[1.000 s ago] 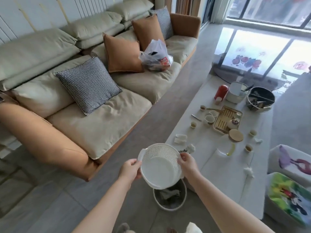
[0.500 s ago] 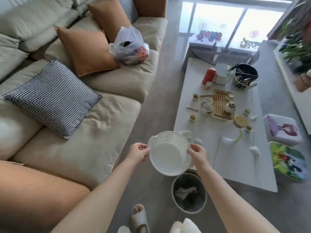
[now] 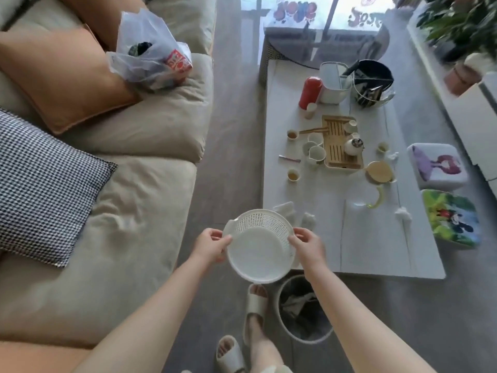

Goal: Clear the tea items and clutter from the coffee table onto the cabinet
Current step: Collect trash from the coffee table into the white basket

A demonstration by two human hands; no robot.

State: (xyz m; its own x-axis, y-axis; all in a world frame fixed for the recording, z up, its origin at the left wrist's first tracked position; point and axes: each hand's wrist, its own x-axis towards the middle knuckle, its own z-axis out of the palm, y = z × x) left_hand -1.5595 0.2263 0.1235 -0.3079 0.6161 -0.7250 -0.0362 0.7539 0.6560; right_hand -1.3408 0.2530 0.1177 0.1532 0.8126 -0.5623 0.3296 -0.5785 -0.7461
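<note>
A white perforated plastic basket (image 3: 259,244) is held in front of me, above the near end of the white coffee table (image 3: 376,243). My left hand (image 3: 211,247) grips its left rim and my right hand (image 3: 306,244) grips its right rim. On the table lie a bamboo tea tray (image 3: 340,142) with a small teapot (image 3: 353,145), several small cups such as one (image 3: 293,175), white pitchers (image 3: 314,150), a red flask (image 3: 310,91), a round lidded pot (image 3: 379,172), a white caddy (image 3: 334,82), a black basket (image 3: 372,82) and crumpled tissues (image 3: 403,212).
A beige sofa (image 3: 129,184) with cushions and a plastic bag (image 3: 150,60) runs along the left. A waste bin (image 3: 304,309) stands by my feet at the table's near end. Two printed stools (image 3: 437,166) sit right of the table. A white cabinet (image 3: 473,109) lies far right.
The view has turned right and tilted down toward the table and my feet. Both hands still hold the basket, which has moved closer to the table's near end.
</note>
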